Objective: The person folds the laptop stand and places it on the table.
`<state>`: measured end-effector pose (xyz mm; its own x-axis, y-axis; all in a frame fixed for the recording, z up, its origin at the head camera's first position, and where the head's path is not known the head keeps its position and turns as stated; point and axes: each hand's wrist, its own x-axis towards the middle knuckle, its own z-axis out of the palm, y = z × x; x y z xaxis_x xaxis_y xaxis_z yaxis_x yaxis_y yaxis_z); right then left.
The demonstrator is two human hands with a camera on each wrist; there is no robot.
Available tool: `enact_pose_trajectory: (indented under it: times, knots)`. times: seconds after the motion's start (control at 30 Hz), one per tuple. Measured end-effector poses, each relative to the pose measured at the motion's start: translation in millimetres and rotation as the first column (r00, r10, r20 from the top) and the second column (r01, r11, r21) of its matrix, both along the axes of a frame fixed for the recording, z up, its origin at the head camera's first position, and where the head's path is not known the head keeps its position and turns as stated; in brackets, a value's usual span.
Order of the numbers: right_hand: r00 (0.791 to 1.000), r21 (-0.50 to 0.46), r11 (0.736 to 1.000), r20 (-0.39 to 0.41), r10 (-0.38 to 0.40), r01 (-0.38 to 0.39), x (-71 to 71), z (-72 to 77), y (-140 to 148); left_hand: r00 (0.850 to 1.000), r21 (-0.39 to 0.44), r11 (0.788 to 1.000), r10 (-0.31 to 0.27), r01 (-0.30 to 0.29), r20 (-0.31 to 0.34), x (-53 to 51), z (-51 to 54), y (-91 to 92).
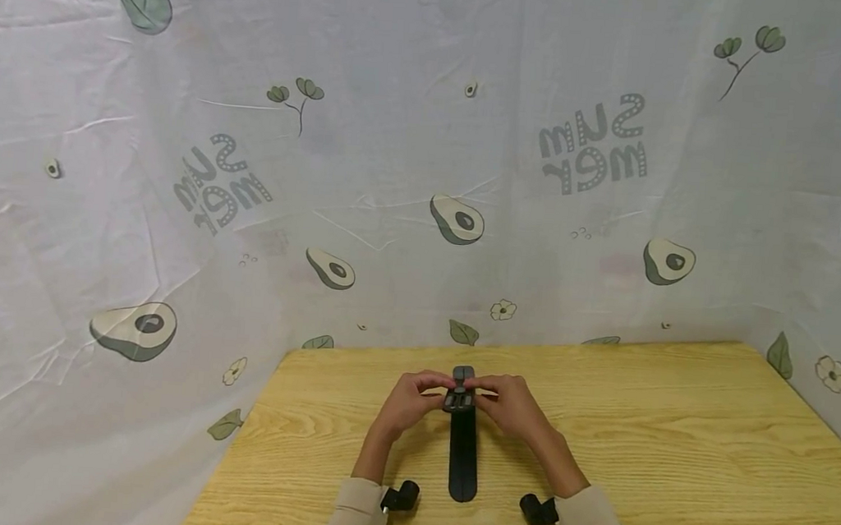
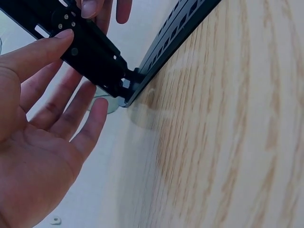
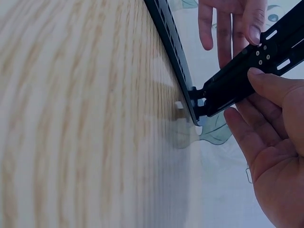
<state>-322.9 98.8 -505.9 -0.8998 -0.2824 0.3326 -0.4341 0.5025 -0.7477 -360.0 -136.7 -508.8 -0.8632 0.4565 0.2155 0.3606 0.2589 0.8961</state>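
Observation:
A black folding stand lies with its long flat base on the wooden table. Its slotted upper arm is raised at a slant from the hinge at the base's far end. From the left, my left hand pinches this arm between thumb and fingers. On the opposite side my right hand does the same, thumb on the front face near several small rivets and fingers behind. In the right wrist view the hinge shows, joining arm and base. The fingertips behind the arm are partly hidden.
The light wood-grain table reaches out on both sides of the stand. Behind it hangs a pale curtain printed with avocados and leaves, meeting the table's back edge. A black wrist camera sits at the left cuff, another at the right.

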Motion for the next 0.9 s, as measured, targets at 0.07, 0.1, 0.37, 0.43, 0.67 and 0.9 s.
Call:
enact_pose_trajectory:
  times: [0.07, 0.1, 0.37, 0.43, 0.67, 0.9]
  knots:
    - [1.0, 0.002, 1.0, 0.001, 0.004, -0.004, 0.1, -0.1, 0.7, 1.0, 0.0, 1.0, -0.003, 0.003, 0.011, 0.0, -0.1, 0.1]
    - [1.0, 0.005, 1.0, -0.003, 0.007, -0.007, 0.2, -0.1, 1.1, 1.0, 0.004, 1.0, -0.007, 0.007, 0.015, -0.2, -0.2, 0.2]
    - [1.0, 0.003, 1.0, 0.008, 0.029, -0.029, 1.2, 2.4, 4.8, 0.999, 0.013, 1.0, -0.026, 0.025, 0.043, -0.2, -0.7, 0.5]
    - [0.999, 0.0, 1.0, 0.017, 0.029, -0.029, 1.3, 2.6, 5.3, 0.999, 0.003, 1.0, -0.03, 0.03, 0.029, 0.0, -1.2, 0.5]
    - [0.999, 0.007, 1.0, 0.049, 0.021, -0.022, 1.4, 0.4, 4.8, 0.999, -0.039, 0.999, -0.034, 0.034, -0.011, 1.5, -4.9, -0.5]
    - [0.999, 0.045, 0.998, 0.02, 0.041, -0.041, 0.3, -2.9, 5.1, 0.998, -0.054, 0.997, -0.058, 0.055, -0.041, 4.0, -7.5, -1.1]
